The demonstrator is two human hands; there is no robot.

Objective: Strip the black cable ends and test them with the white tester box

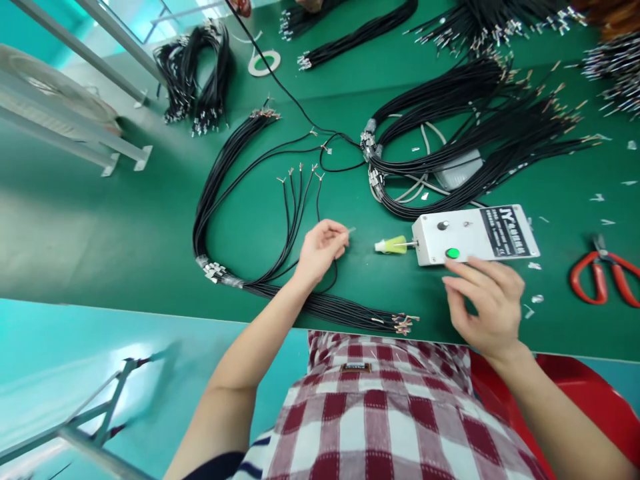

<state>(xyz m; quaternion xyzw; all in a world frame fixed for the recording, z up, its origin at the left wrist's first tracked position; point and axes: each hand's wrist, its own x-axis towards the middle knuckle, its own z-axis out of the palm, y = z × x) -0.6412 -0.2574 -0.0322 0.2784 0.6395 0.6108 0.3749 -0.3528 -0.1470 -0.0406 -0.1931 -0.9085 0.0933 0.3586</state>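
Left hand pinches a thin cable beside the metal box

The left hand has its thumb and fingers closed on a thin cable, whose pale tip pokes out toward the yellow nozzle, apart from it. The right hand is loosely curled with nothing seen in its grasp; its fingertips are at the near edge of the box, by the green button, though contact cannot be told.

The cable should be light and bendy, with a fine end that could fray or kink, so a pinch just behind the tip seems best. The black bundle on the counter looks floppy and heavier, best lifted at its wrapped middle.

The box is closed, so its contents are hidden. Red-handled pliers lie at its right.
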